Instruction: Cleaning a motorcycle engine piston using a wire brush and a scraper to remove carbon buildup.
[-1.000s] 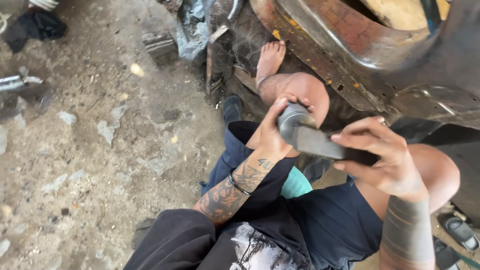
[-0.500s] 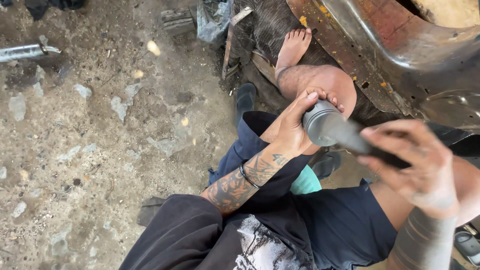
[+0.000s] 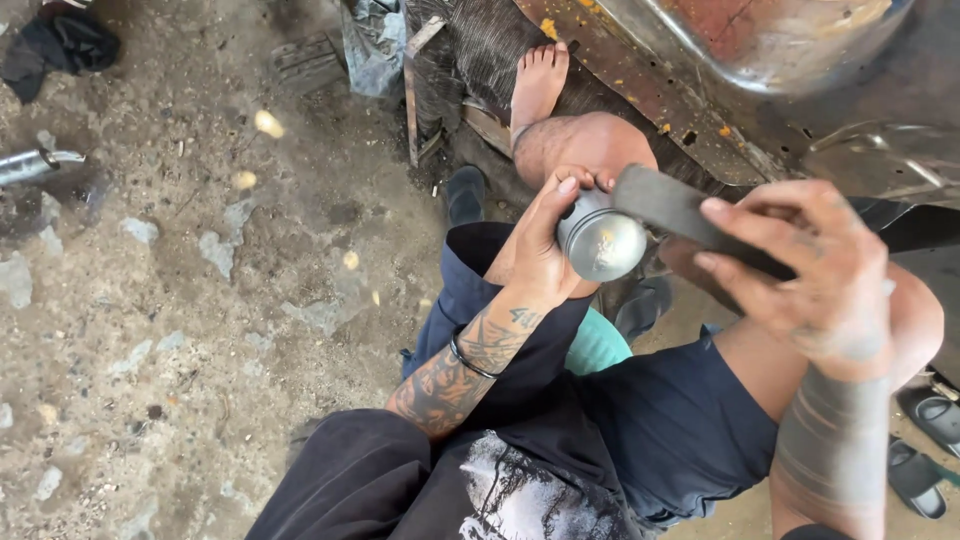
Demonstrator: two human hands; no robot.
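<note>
My left hand (image 3: 540, 245) is wrapped around a short shiny metal cylinder (image 3: 602, 243), whose round end faces the camera. My right hand (image 3: 810, 265) holds a flat dark grey strip (image 3: 670, 208), which looks like abrasive cloth or a file, laid across the top of the cylinder. Both hands are raised over my lap. I sit on the ground in dark shorts, with my bare knee (image 3: 590, 145) and foot (image 3: 540, 80) stretched out behind the cylinder.
A rusty, dented metal vehicle body (image 3: 760, 70) hangs over the upper right. Rough concrete floor (image 3: 180, 300) spreads to the left, with a metal tube (image 3: 30, 165) and a dark rag (image 3: 55, 45) at its far left. Dark sandals (image 3: 925, 440) lie at right.
The view has shifted and the cylinder has turned its round end toward the camera. My right hand has slid the strip across the top of the cylinder.
</note>
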